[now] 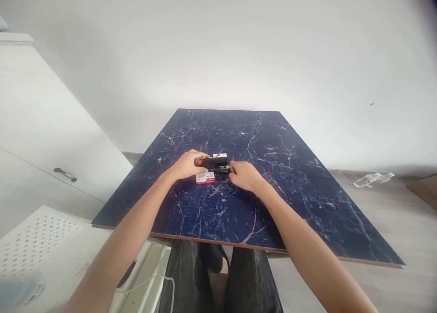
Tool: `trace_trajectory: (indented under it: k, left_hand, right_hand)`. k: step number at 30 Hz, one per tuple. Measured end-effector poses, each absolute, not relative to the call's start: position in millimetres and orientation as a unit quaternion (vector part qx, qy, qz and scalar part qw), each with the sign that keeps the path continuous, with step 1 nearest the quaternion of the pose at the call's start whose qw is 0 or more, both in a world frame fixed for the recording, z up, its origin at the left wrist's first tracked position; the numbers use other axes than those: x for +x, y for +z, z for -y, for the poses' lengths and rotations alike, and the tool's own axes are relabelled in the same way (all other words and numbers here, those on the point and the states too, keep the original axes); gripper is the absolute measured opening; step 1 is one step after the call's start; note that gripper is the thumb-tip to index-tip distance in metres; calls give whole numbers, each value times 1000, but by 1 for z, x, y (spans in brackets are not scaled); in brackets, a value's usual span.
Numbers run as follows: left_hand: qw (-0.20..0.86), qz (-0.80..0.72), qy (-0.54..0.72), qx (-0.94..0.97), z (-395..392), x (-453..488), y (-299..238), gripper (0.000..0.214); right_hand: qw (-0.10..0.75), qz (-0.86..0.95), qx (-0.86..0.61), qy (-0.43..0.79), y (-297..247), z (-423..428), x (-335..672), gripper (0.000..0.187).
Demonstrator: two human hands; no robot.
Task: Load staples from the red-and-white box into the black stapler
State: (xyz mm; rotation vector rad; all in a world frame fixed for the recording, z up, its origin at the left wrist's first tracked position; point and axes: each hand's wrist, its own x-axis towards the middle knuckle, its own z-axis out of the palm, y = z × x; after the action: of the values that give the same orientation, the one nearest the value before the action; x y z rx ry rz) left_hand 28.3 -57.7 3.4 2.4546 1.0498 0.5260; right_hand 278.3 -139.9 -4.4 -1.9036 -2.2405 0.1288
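Both arms reach straight out over the dark blue marbled table (273, 181). The left hand (186, 165) curls around the left, orange-tipped end of a black stapler (214, 163), holding it. The right hand (245, 175) has its fingers bunched against the stapler's right end; whether they grip it I cannot tell. The stapler lies mid-table. Just near of it sits a small red-and-white box (205, 178), closed, contents hidden.
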Motion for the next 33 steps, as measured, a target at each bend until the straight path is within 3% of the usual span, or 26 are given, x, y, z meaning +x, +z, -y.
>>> trace_trajectory:
  k: [25,33]
  left_hand:
    - [222,-371,223,874,54,28,-1,47]
    - [159,-402,215,876,69,45,1,50]
  right_hand:
    - [124,749,-650,38,-13,138,264,12]
    - [171,732,-655,72,-10,136,273,15]
